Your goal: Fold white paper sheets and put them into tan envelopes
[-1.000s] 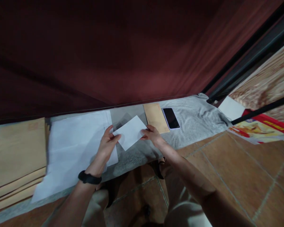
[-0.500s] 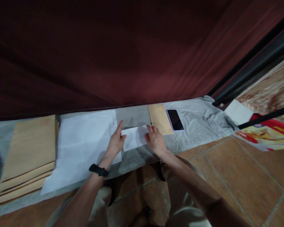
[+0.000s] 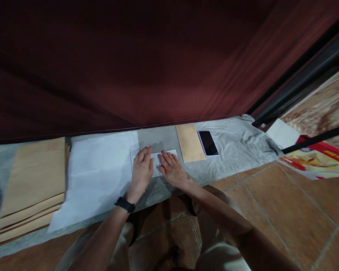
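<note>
A folded white paper (image 3: 158,158) lies on the grey cloth (image 3: 237,143) in front of me. My left hand (image 3: 142,171) lies flat on its left part, fingers stretched out together. My right hand (image 3: 172,170) lies flat on its right part, fingers spread. Both palms press down and cover most of the paper. A black band sits on my left wrist. Just right of my right hand lies a brown envelope (image 3: 190,143), and beside that a dark phone (image 3: 208,143).
A large white sheet stack (image 3: 96,173) lies to the left of my hands, and a pile of brown envelopes (image 3: 31,180) at the far left. A dark red curtain hangs behind. Tiled floor and printed cardboard (image 3: 313,160) lie to the right.
The white paper, held tilted in the air by both hands a second ago, came down onto the cloth. Both hands then slid over it and now lie flat on it.
</note>
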`<state>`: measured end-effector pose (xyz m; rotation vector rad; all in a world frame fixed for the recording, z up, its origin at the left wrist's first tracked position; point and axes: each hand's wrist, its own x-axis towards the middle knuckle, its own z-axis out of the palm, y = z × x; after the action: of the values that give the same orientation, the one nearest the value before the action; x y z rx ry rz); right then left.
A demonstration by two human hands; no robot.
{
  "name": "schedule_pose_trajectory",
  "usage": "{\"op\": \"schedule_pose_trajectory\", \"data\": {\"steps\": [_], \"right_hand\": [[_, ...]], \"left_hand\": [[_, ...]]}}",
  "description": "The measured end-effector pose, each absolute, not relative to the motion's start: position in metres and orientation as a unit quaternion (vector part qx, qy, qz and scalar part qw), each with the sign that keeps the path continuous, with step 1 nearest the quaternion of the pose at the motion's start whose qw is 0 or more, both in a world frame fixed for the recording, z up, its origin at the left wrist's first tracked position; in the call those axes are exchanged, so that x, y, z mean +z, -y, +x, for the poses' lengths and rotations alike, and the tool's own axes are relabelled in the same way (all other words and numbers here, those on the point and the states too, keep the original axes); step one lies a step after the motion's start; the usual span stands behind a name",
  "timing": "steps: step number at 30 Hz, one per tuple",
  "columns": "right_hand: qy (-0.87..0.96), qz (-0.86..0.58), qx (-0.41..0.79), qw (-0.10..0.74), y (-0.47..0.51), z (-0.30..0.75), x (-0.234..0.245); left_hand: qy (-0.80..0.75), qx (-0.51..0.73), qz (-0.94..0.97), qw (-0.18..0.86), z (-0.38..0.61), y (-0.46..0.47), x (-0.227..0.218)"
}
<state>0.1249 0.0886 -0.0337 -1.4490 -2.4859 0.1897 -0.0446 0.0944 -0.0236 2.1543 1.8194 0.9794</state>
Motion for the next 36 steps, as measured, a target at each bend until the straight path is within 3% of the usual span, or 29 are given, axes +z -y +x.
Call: {"op": "schedule_pose_trajectory", "data": {"steps": [8, 36], "right_hand": [[0.864, -0.49, 0.05, 0.101, -0.087, 0.126, -0.035], [0.838, -0.522, 0.048, 0.148, -0.088, 0.144, -0.041]], "left_hand": [[-0.578, 0.2, 0.789, 0.066, -0.017, -0.058, -0.04], [-0.647, 0.2, 0.735, 0.012, -0.027, -0.045, -0.043]]}}
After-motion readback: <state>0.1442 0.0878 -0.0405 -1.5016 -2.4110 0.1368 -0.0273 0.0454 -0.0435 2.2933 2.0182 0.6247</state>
